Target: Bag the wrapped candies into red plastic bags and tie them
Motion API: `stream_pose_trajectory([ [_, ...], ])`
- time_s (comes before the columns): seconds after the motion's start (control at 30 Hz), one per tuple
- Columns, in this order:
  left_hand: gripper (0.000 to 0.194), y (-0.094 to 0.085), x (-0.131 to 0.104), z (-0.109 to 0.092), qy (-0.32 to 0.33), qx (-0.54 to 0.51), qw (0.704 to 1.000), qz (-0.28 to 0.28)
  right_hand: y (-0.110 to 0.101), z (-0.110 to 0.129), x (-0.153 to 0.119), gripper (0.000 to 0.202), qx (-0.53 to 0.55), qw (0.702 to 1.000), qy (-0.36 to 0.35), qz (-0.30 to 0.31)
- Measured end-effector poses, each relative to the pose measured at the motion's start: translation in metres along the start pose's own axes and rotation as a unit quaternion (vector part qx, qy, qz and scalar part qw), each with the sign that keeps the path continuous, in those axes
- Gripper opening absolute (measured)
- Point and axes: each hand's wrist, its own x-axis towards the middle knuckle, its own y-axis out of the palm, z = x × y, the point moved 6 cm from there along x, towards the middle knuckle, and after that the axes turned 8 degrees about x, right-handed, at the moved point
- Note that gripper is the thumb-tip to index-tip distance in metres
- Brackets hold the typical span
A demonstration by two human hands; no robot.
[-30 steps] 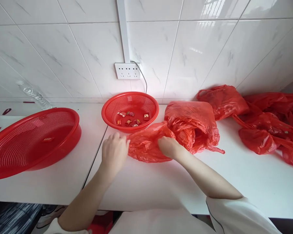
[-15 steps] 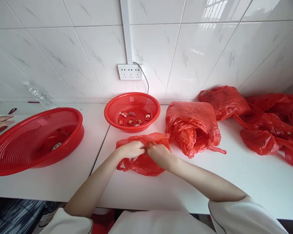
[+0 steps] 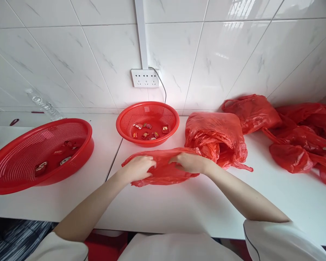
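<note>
Wrapped candies (image 3: 165, 129) lie in the middle colander (image 3: 122, 127) on the desk (image 3: 163, 210). Before that colander lies a plastic bag (image 3: 163, 166); left of it, a second colander (image 3: 83, 157); right of it, a bag bundle (image 3: 206, 125), with other carrier bags (image 3: 290, 157) farther right; behind it, a wall socket (image 3: 145, 78).

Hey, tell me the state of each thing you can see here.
Front bag: spread wide, wrinkled
Left hand: touching front bag
Right hand: touching front bag
Small basket: upright, holding wrapped pieces
Large basket: holding packets
Bag bundle: folded, crumpled in front
Right-side bags: heaped, crumpled
Bottle: tilt unclear
</note>
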Motion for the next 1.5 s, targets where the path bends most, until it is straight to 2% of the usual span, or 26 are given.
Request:
stream_pose_trajectory([
  [0.07, 0.046, 0.004, 0.002, -0.013, 0.047, 0.047, 0.998, -0.009, -0.001, 0.017, 0.005, 0.031, 0.022, 0.997, -0.071, -0.027],
  [0.17, 0.09, 0.023, 0.008, -0.014, 0.041, 0.078, 0.996, 0.022, 0.003, 0.023, 0.013, 0.055, 0.021, 0.989, -0.141, -0.048],
  [0.2, 0.101, 0.03, 0.009, -0.011, 0.042, 0.076, 0.995, 0.038, 0.008, 0.018, 0.017, 0.066, 0.015, 0.99, -0.133, -0.033],
  [0.27, 0.113, 0.042, 0.009, -0.005, 0.045, 0.056, 0.994, 0.077, 0.018, -0.004, 0.025, 0.086, 0.01, 0.997, -0.072, 0.013],
  [0.33, 0.113, 0.048, 0.008, 0.004, 0.037, 0.017, 0.993, 0.108, 0.026, -0.032, 0.03, 0.102, 0.002, 0.998, 0.02, 0.056],
  [0.4, 0.109, 0.05, 0.005, 0.014, 0.019, -0.025, 0.992, 0.124, 0.032, -0.057, 0.032, 0.11, 0.0, 0.994, 0.077, 0.081],
  [0.53, 0.104, 0.048, 0.004, 0.04, -0.023, -0.093, 0.99, 0.105, 0.037, -0.08, 0.032, 0.106, 0.036, 0.993, 0.073, 0.079],
  [0.67, 0.086, 0.037, 0.005, 0.058, -0.023, -0.19, 0.981, 0.027, 0.038, -0.077, 0.027, 0.1, 0.055, 0.994, 0.069, 0.063],
  [0.73, 0.074, 0.029, 0.005, 0.065, -0.035, -0.3, 0.953, -0.008, 0.031, -0.066, 0.022, 0.093, 0.069, 0.994, 0.065, 0.057],
  [0.77, 0.069, 0.024, 0.004, 0.07, -0.058, -0.372, 0.926, -0.029, 0.026, -0.059, 0.02, 0.088, 0.076, 0.993, 0.069, 0.054],
  [0.83, 0.062, 0.018, 0.006, 0.081, -0.13, -0.528, 0.836, -0.071, 0.008, -0.045, 0.016, 0.078, 0.095, 0.991, 0.087, 0.035],
  [0.93, 0.07, 0.017, 0.016, 0.084, -0.197, -0.702, 0.678, -0.091, -0.028, -0.014, 0.013, 0.065, 0.149, 0.987, 0.06, -0.024],
  [0.97, 0.07, 0.016, 0.022, 0.082, -0.198, -0.736, 0.64, -0.103, -0.04, -0.003, 0.013, 0.061, 0.167, 0.984, 0.033, -0.046],
  [1.0, 0.064, 0.014, 0.028, 0.081, -0.195, -0.757, 0.608, -0.14, -0.051, 0.009, 0.013, 0.057, 0.182, 0.981, 0.004, -0.064],
  [1.07, 0.046, 0.013, 0.037, 0.078, -0.172, -0.782, 0.563, -0.202, -0.066, 0.025, 0.015, 0.052, 0.194, 0.976, -0.035, -0.092],
  [1.13, 0.033, 0.017, 0.043, 0.073, -0.146, -0.795, 0.543, -0.225, -0.074, 0.031, 0.017, 0.045, 0.195, 0.972, -0.043, -0.123],
  [1.2, 0.025, 0.025, 0.046, 0.071, -0.143, -0.797, 0.538, -0.235, -0.077, 0.029, 0.018, 0.039, 0.2, 0.966, -0.031, -0.162],
  [1.37, 0.018, 0.042, 0.041, 0.073, -0.173, -0.778, 0.53, -0.289, -0.074, 0.014, 0.023, 0.031, 0.234, 0.942, -0.002, -0.24],
  [1.5, 0.017, 0.048, 0.037, 0.062, -0.157, -0.776, 0.537, -0.292, -0.071, 0.002, 0.039, 0.03, 0.219, 0.928, -0.006, -0.302],
])
